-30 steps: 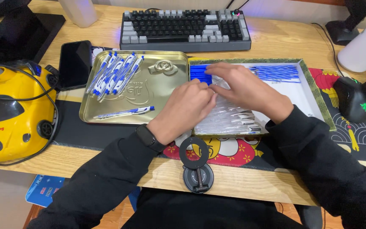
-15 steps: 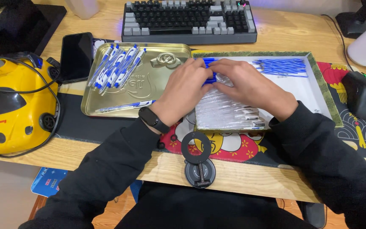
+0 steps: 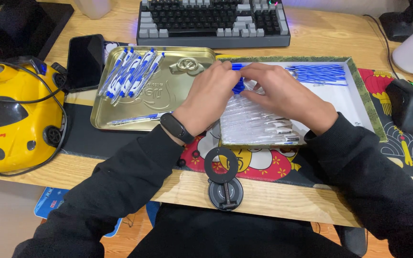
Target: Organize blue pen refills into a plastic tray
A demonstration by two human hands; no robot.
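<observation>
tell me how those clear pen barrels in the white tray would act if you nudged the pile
The clear pen barrels look round and smooth, so they would probably roll or slide over each other. They seem thin, hollow plastic, so likely very light and stiff. The white tray has a raised rim, which should stop strays.

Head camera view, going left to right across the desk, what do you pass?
Yellow helmet-shaped device → black phone → gold tin tray with assembled blue-and-white pens → left hand → right hand → green-rimmed tray with blue refills → black mouse.
</observation>
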